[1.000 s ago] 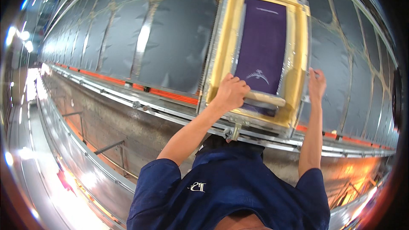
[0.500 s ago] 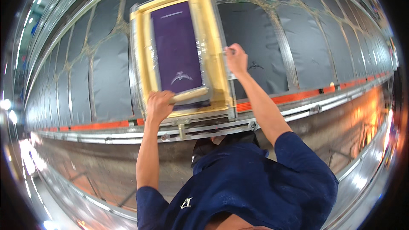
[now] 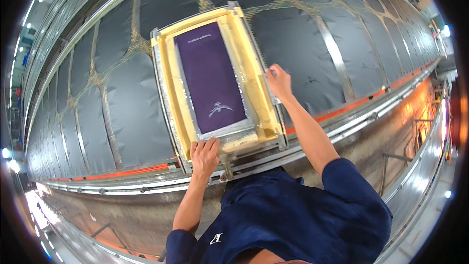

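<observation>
A screen-printing frame (image 3: 248, 54) with yellow-taped borders lies tilted on the long dark-covered table. Inside it, the purple mesh panel (image 3: 210, 76) shows a pale curved emblem near its close end and a small pale line near its far end. My left hand (image 3: 204, 156) is at the near left corner of the frame, its fingers wrapped round one end of a squeegee (image 3: 240, 143). That squeegee lies across the frame's near end, below the purple panel; its blade is hidden. My right hand (image 3: 280, 83) is closed at the frame's right edge, gripping it there.
Dark sheets (image 3: 124, 117) run along the table in panels, with shiny strips and yellowish streaks between them. To the right, one sheet carries a faint printed emblem (image 3: 311, 80). A metal rail (image 3: 122, 186) and orange strip (image 3: 337, 106) follow the table's near edge.
My left hand has drawn the squeegee closer to me, off the lower part of the purple panel to the near end of the frame. My right hand stays at the frame's edge.
</observation>
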A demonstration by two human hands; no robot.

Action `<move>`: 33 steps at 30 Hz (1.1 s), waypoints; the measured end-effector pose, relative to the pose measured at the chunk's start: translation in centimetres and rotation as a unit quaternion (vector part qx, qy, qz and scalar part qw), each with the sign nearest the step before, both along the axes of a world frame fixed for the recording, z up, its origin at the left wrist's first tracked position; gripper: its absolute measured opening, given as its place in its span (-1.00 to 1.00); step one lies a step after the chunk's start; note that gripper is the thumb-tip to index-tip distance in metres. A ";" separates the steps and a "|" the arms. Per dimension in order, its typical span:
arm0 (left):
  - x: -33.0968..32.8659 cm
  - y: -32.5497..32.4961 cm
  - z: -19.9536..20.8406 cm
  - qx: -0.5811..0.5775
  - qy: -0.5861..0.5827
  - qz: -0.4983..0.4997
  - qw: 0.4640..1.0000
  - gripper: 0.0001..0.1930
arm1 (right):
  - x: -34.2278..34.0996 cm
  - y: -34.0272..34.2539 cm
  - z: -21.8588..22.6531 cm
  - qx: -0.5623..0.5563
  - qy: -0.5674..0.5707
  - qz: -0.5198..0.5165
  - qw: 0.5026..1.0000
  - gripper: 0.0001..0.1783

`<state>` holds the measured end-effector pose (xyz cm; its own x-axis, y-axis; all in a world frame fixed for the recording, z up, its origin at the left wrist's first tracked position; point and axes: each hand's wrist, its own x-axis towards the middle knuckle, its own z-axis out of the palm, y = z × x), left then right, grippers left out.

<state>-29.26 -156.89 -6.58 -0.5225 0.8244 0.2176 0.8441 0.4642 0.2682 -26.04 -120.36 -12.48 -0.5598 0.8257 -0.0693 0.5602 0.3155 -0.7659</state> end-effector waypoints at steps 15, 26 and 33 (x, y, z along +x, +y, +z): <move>-37.7 19.6 -1.2 0.045 0.009 -0.056 0.997 -0.83 | -21.8 7.6 10.1 0.169 0.085 0.378 0.906 -0.39; -43.5 24.3 1.4 -0.141 -0.117 0.052 0.982 -0.58 | -35.5 9.0 7.3 0.231 -0.162 0.492 0.824 -0.53; -35.6 19.5 0.5 -0.108 -0.124 0.042 0.986 -0.57 | -28.1 4.1 7.6 0.219 -0.191 0.501 0.815 -0.58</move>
